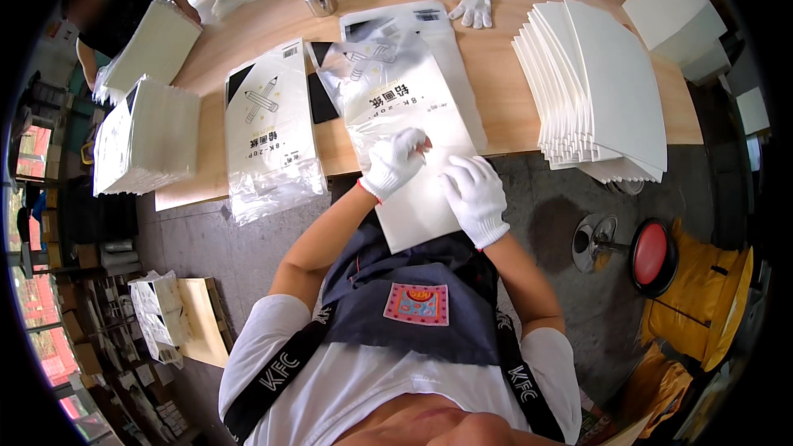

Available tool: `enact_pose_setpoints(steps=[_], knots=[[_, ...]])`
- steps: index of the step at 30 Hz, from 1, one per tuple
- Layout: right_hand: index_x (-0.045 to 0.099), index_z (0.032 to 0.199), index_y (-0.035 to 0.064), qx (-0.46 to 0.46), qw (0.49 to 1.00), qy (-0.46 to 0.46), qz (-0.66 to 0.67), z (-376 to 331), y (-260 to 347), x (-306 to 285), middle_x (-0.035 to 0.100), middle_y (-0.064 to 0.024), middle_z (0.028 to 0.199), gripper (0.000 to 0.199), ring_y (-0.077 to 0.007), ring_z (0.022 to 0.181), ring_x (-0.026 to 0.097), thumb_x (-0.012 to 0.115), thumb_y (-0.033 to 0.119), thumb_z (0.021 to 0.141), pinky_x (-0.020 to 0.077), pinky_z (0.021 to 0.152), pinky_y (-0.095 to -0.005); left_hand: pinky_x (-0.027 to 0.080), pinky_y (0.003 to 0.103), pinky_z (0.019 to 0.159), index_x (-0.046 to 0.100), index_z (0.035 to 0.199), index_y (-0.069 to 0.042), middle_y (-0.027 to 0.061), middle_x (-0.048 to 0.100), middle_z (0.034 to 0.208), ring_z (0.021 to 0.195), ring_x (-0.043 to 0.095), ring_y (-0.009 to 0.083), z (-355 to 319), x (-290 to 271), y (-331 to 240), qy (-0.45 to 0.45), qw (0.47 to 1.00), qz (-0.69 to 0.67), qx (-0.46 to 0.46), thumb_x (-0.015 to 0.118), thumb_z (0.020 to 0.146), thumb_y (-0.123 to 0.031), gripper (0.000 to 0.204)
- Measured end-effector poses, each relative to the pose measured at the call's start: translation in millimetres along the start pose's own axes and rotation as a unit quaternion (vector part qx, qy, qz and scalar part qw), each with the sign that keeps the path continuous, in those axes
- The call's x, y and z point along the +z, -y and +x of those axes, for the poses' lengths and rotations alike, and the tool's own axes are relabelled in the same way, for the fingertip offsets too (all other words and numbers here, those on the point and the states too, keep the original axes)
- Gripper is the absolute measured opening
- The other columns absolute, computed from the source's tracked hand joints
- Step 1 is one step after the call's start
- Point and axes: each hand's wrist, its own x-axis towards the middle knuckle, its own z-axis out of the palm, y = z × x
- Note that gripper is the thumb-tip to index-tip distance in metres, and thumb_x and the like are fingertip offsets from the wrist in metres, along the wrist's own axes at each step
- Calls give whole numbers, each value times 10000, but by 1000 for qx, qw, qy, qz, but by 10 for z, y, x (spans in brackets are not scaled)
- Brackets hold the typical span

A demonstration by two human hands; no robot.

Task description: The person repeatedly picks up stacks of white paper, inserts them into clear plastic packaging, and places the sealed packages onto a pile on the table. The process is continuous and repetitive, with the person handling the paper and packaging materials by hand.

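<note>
Packet [446, 134] at centre of view, lying across the front edge of the table [505, 116]. Long axis tilted: far end toward 11 o'clock, near end toward 5, the latter overhanging the edge above the person's dark blue apron [413, 268].

Appearance: flat, oblong, mostly plain white. Far half carries a drawing of crossed pencils, dark printing below it and a black corner at 11 o'clock. Clear film over that end is loose, wrinkled and glossy with reflections. Near half smooth and unprinted, corners square; whether film covers it cannot be told. A translucent bag [462, 87] with a barcode shows from beneath, at 12 to 2 o'clock.

Left hand [395, 167]: white glove, red cuff, over the packet's left side; fingers curled, tips drawn in toward the thumb. Cannot tell whether film is pinched. Right hand [475, 194]: white glove, on the packet's right edge at 4 o'clock; fingers side by side, slightly bent, back upward. Thumb's grip cannot be made out.

Around the packet: finished-looking pack [268, 128] with similar print at 9 o'clock; white stack [153, 136] beyond it; metal cup [320, 0] at 11; spare glove [471, 2] at 1; fanned sheets [619, 74] between 2 and 3
</note>
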Motion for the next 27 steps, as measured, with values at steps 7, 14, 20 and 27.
enact_pose_setpoints(steps=[7, 14, 20, 27], knots=[[545, 1217, 71, 263, 943, 142, -147, 130, -623, 384, 679, -159, 776, 369, -352, 704, 668, 505, 330, 957, 520, 635, -483, 481, 463, 765, 625, 961, -102, 124, 626, 1014, 935, 593, 326, -609, 119, 356, -93, 966, 182, 158, 673, 646, -26, 327], [602, 816, 73, 148, 941, 227, -204, 194, -226, 168, 641, -122, 591, 367, -320, 529, 647, 443, 362, 978, 499, 482, -460, 431, 309, 603, 517, 842, -49, 56, 529, 699, 650, 511, 180, -1010, -368, 948, -277, 922, -62, -262, 649, 827, -18, 136], [588, 764, 98, 122, 937, 258, -200, -531, 86, -67, 638, -97, 584, 336, -258, 498, 642, 481, 344, 966, 509, 490, -425, 375, 225, 549, 505, 819, -71, -46, 441, 682, 608, 404, 44, -1837, -466, 373, -211, 913, -118, -328, 666, 906, -84, 184], [599, 780, 132, 10, 919, 361, -161, -1193, 598, -687, 570, -18, 663, 108, -187, 559, 593, 557, 223, 820, 455, 493, -370, 449, 246, 677, 551, 832, -51, -12, 574, 766, 728, 541, 74, -2623, -660, -320, -73, 862, -296, -405, 673, 890, -56, 135]])
